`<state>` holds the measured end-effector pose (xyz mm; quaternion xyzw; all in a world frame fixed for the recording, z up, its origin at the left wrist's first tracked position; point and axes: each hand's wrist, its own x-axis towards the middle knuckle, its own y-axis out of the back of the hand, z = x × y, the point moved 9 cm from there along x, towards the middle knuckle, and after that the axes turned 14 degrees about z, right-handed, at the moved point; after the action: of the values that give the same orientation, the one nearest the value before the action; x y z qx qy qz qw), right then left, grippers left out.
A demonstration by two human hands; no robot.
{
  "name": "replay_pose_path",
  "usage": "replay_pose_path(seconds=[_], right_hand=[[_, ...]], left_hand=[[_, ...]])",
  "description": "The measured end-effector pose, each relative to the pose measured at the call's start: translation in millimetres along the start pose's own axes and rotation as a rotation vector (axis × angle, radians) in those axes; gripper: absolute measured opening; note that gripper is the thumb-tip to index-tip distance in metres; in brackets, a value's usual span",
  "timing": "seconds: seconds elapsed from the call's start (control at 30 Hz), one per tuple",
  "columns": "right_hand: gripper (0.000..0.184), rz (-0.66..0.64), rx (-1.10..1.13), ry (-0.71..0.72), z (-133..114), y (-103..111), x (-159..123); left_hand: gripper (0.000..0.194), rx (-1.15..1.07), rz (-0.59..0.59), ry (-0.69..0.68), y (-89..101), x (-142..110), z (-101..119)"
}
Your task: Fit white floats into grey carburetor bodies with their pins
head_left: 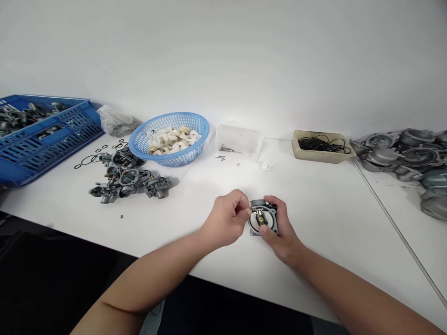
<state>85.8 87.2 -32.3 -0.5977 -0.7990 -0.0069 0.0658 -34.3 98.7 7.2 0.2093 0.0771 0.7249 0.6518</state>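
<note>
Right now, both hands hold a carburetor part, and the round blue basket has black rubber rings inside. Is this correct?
No: the round blue basket holds white pieces. The black rubber rings lie in the beige tub, as the head view shows. The left hand and right hand do hold the carburetor part.

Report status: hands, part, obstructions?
Right hand gripping carburetor body. Left hand working at its face. Nothing between hands and part.
</note>
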Motion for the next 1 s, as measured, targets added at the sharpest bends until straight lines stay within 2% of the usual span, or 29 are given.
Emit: replay_pose_path(seconds=[0.07, 0.17, 0.27, 0.4, 0.57, 0.8, 0.87, 1.0], right_hand=[[0.046, -0.016, 0.027, -0.031, 1, -1, 0], [0.045, -0.005, 0.003, -0.041, 3, 0, -1], [0.049, 0.066, -0.129, 0.039, 3, 4, -1], [0.056, 0.131, -0.213, 0.111, 1, 10, -1], [0.049, 0.011, 0.101, 0.001, 3, 2, 1], [0.046, -0.024, 0.456, -0.250, 15, -3, 3], [0.045, -0.061, 0.494, -0.292, 15, -6, 3], [0.046, -0.120, 0.509, -0.340, 16, -10, 1]], left_hand=[[0.009, -0.096, -0.054, 0.055, -3.7, 1, -4], [0.009, -0.061, -0.044, 0.042, -2.2, 3, -3], [0.011, -0.063, -0.012, 0.112, -2.1, 5, -9], [0.014, -0.232, -0.061, 0.199, -9.1, 6, -18], [0.012, -0.224, -0.142, 0.083, -8.0, 5, -10], [0.011, -0.099, -0.064, -0.162, 3.5, 3, 18], [0.010, -0.118, -0.073, -0.176, 3.9, 2, 21], [0.005, -0.244, -0.154, -0.086, 0.3, 1, 15]])
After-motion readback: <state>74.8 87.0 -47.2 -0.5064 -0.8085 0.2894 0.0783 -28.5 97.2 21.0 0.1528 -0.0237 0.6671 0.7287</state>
